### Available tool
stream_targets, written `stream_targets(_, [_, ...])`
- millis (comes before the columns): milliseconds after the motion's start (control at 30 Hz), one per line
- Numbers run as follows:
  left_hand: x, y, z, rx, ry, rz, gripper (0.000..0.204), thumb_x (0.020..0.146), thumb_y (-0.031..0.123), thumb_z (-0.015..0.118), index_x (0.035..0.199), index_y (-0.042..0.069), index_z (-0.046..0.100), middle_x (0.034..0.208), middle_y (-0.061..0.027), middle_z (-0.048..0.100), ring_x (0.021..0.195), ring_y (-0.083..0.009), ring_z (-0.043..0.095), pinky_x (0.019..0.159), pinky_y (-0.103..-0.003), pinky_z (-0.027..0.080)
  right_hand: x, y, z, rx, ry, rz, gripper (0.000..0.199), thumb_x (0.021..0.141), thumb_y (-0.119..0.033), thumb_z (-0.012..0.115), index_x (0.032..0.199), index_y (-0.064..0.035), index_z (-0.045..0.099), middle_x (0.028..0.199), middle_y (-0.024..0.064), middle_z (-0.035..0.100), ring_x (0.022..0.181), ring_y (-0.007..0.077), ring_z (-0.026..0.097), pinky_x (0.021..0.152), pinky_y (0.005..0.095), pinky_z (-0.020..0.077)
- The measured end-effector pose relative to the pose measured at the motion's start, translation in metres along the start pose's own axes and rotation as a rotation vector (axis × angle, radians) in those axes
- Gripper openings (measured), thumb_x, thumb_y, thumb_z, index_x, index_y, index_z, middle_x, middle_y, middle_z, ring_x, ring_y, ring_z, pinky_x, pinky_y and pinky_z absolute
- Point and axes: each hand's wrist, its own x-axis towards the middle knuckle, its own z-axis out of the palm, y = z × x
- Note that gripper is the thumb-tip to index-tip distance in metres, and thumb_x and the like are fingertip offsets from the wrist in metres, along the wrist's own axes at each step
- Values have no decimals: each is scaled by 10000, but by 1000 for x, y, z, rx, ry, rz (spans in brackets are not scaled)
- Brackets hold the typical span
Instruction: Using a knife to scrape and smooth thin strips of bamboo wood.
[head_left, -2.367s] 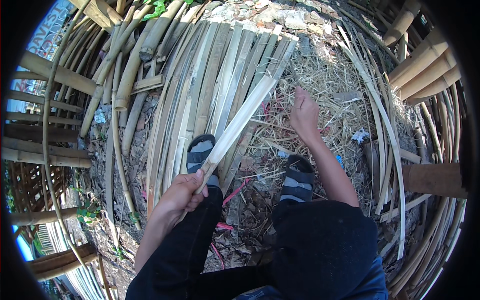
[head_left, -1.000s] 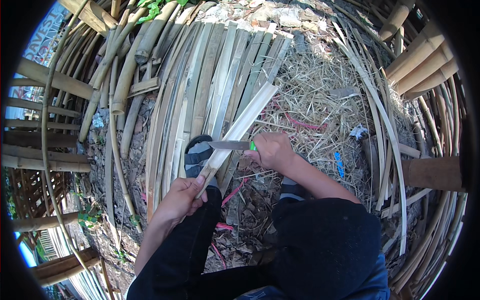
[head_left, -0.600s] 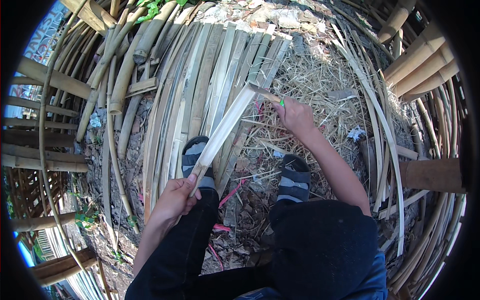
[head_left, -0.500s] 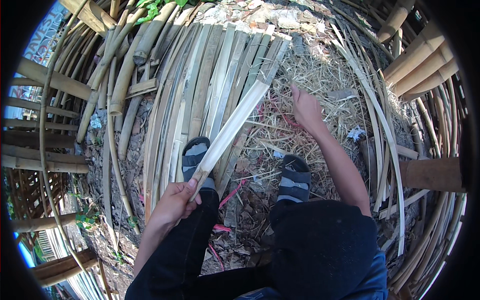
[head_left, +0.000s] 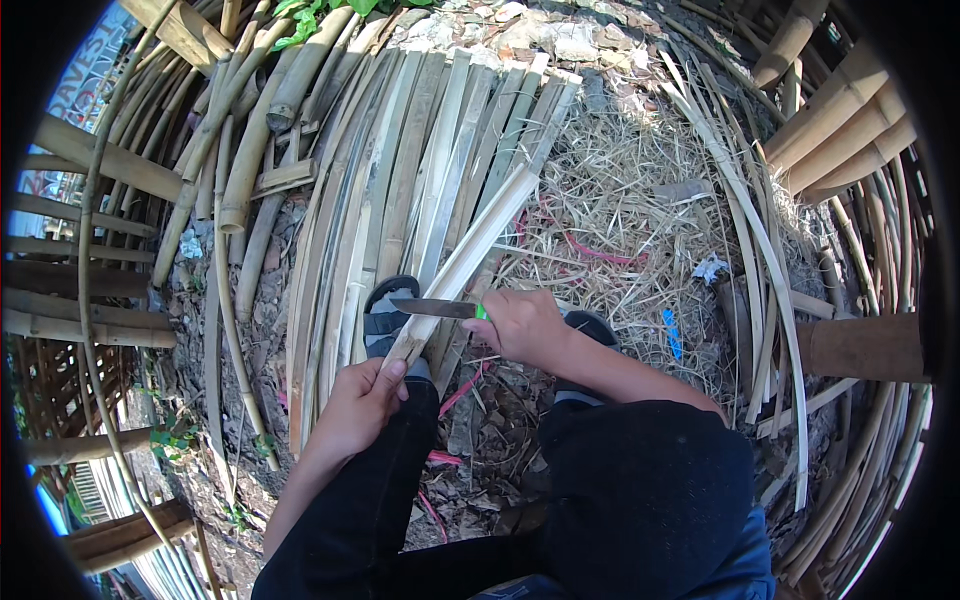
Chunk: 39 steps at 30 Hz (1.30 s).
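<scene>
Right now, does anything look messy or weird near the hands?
Yes: beyond the right hand, pale shavings lie in a loose tangle, messy beside the lined-up bamboo strips. A blue scrap and crumpled white scrap look like litter there.

Outdoor bamboo-working yard

The place is an open-air work area, apparently a bamboo workshop. Sunlight and leaf shadow fall on bare, uneven soil (head_left: 505,455) strewn with dry leaves; green foliage (head_left: 327,23) stands at the upper edge. The material is shown in several forms: whole round poles (head_left: 249,165) stacked at left, thick culms (head_left: 830,115) at upper right, and flat split slats (head_left: 405,160) laid side by side on the ground. Pale, curled shavings (head_left: 635,155) cover the soil beside the slats. A knife (head_left: 440,308), its blade across a split bamboo strip (head_left: 465,255), indicates handwork done at ground level.
</scene>
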Motion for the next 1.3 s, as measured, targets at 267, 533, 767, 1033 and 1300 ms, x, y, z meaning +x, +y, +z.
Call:
stream_targets(267, [-5, 2, -5, 33, 60, -42, 424, 1035, 333, 506, 743, 36, 587, 557, 30, 462, 479, -45, 379, 455, -232, 288, -2, 80, -16, -298, 62, 69, 397, 931, -399, 605, 759, -48, 535, 583, 109, 578, 475, 264, 607, 400, 382, 463])
stream_targets(533, [-6, 4, -6, 5, 9, -64, 428, 1030, 345, 515, 740, 38, 587, 553, 33, 458, 475, -47, 381, 454, -226, 296, 4, 175, -82, -418, 129, 953, 628, 1041, -457, 311, 919, 64, 640, 756, 323, 632, 793, 488, 638, 734, 580, 475])
stream_targets(767, [-2, -6, -10, -67, 70, -65, 408, 1028, 345, 520, 751, 50, 578, 557, 39, 449, 481, -45, 380, 456, -224, 293, 28, 35, -47, 93, 130, 450, 410, 1023, -328, 471, 772, -14, 550, 549, 172, 519, 504, 370, 572, 487, 458, 434])
stream_targets(1033, [-3, -3, -5, 51, 72, 1, 409, 1024, 337, 528, 753, 36, 584, 549, 35, 448, 491, -57, 392, 473, -244, 316, 20, -2, 5, -85, 27, -56, 408, 899, -433, 638, 741, -66, 554, 558, 80, 561, 469, 241, 602, 399, 367, 457])
stream_targets(1300, [-3, -5, -5, 78, 79, 59, 430, 1029, 332, 518, 742, 18, 583, 555, 22, 462, 497, -65, 399, 483, -253, 333, 16, 44, -2, -214, 78, -83, 410, 897, -430, 643, 731, -68, 547, 593, 97, 575, 456, 248, 595, 385, 374, 453])
